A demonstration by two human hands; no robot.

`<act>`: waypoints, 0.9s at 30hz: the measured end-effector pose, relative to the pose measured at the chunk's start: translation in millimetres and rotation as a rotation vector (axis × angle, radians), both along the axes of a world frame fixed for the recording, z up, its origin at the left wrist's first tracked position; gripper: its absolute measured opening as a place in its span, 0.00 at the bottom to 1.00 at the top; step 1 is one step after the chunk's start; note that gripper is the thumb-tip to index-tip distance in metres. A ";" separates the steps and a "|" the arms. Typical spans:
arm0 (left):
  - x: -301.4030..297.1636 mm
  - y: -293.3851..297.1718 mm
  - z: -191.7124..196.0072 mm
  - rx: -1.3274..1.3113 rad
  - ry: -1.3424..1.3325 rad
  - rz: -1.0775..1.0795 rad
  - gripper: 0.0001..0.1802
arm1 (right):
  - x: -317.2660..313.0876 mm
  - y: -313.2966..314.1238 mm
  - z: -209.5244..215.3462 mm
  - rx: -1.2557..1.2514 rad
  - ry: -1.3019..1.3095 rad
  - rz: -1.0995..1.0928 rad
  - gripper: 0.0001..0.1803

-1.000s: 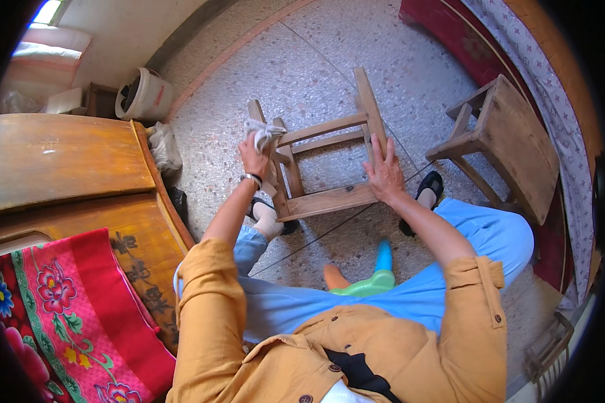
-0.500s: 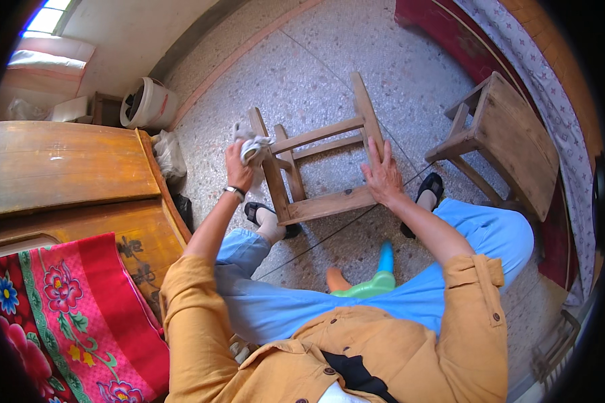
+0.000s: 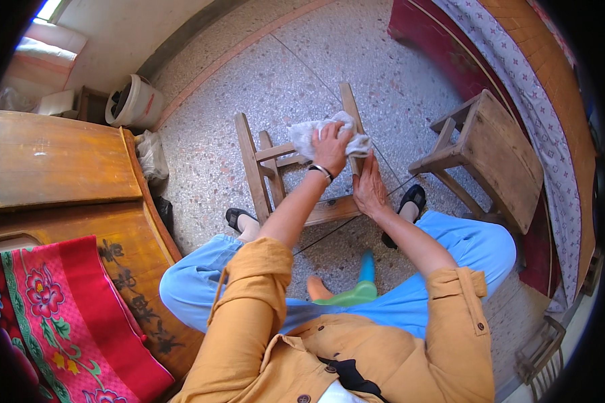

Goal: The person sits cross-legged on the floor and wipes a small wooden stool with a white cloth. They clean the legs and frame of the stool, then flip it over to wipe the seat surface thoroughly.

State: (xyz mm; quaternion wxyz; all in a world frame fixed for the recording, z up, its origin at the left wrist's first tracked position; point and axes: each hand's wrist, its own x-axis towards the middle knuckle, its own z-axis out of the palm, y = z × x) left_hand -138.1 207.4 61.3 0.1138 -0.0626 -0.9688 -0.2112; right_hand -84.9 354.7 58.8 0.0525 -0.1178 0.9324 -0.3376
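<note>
2 hands on 1 stool leg, a white cloth under the left

Along the left edge of the speckled floor (image 3: 222, 74) stands a yellow-brown cabinet (image 3: 60, 154), its wood glossy, with a red floral textile (image 3: 107, 295) laid over its near end. Toward the floor's far-left corner sits a rounded white bucket (image 3: 144, 104); a crumpled, translucent bag (image 3: 152, 158) rests beside the cabinet's right edge.

Mid-floor, in front of the person, a wooden stool (image 3: 333, 209) appears to lie tipped over, legs pointing toward the floor's far edge and a flat plank nearest the body. Its timber is bare, squared and dull. Its right-hand leg matters most: the long axis runs away from the person, the far end leaning slightly left. The left hand (image 3: 331, 146) reaches across to it, the farther of the 2 along that leg; its fingers are a little spread and curled over a white cloth (image 3: 304, 136), soft and rumpled, bunched where leg and crossbar meet. The right hand (image 3: 371, 191), nearer the plank, touches the same leg, fingers laid together along the wood; I cannot tell whether the thumb closes around it.

Farther right is a 2nd stool (image 3: 501, 158), its broad seat worn and grainy, near a smooth dark-red panel (image 3: 437, 54) along the floor's right edge.
</note>
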 end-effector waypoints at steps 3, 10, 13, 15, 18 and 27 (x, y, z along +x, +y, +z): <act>16.6 -57.6 1.6 -0.278 0.047 -0.178 0.13 | 1.7 1.2 -3.1 0.014 0.038 0.010 0.44; 55.5 -181.6 39.0 -0.463 -0.129 -0.296 0.20 | 0.1 -3.6 7.0 0.025 -0.028 0.008 0.44; 44.3 -153.5 15.6 -0.313 -0.191 -0.150 0.24 | 1.4 -5.9 3.5 0.035 0.000 0.007 0.44; 25.3 -91.7 0.5 -0.121 -0.144 -0.018 0.23 | 0.1 -4.0 5.2 0.022 0.011 -0.007 0.43; -3.5 -11.7 -11.1 0.105 -0.071 -0.077 0.21 | -2.3 -2.7 -4.2 0.027 0.025 0.044 0.43; 29.8 -86.8 18.9 -0.402 -0.185 -0.243 0.14 | 1.1 -2.3 -4.5 0.023 0.038 0.002 0.44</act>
